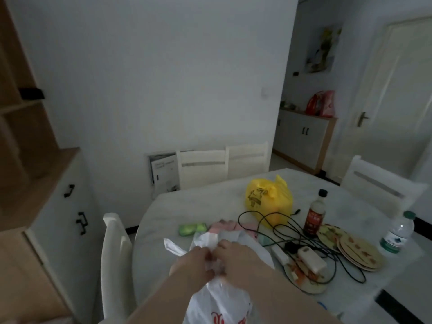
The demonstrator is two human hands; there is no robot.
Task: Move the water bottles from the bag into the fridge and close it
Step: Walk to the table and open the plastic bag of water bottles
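Observation:
A white plastic bag (219,300) with red print stands on the near edge of the pale table (168,206). My left hand (194,265) and my right hand (238,260) both pinch the knotted top of the bag, close together. What the bag holds is hidden. One clear water bottle (397,232) with a green cap and label stands upright at the table's right side, apart from my hands. No fridge shows in the view.
On the table lie a yellow bag (268,197), a dark sauce bottle (314,213), tangled black cables (292,230), stacked plates (360,251), a green packet (192,228). White chairs (114,258) ring the table. A cabinet (58,206) stands left; a door (392,90) is at right.

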